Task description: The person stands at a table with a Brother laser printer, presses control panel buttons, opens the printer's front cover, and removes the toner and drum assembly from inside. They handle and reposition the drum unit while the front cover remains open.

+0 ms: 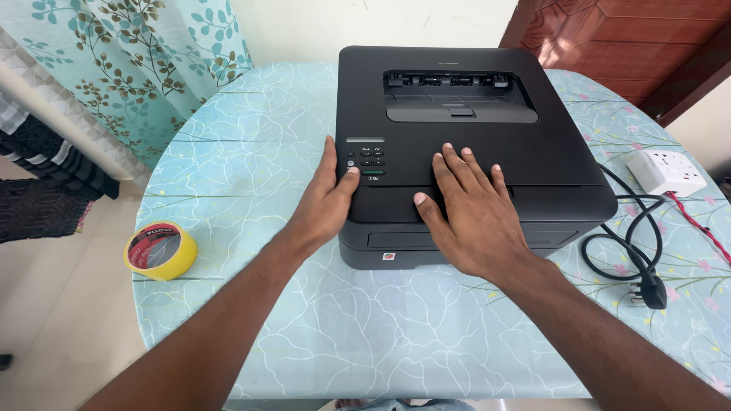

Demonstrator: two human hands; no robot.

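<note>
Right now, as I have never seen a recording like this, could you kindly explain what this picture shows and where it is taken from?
A camera worn on a person's head looks down at their bare hands. The left hand rests on the left edge of a black printer, thumb by its buttons. The right hand lies flat on the top. Neither holds anything. The printer stands on a table with a pale blue cloth. Also there: a yellow tape roll, a black cable with plug and a white socket block.
</note>
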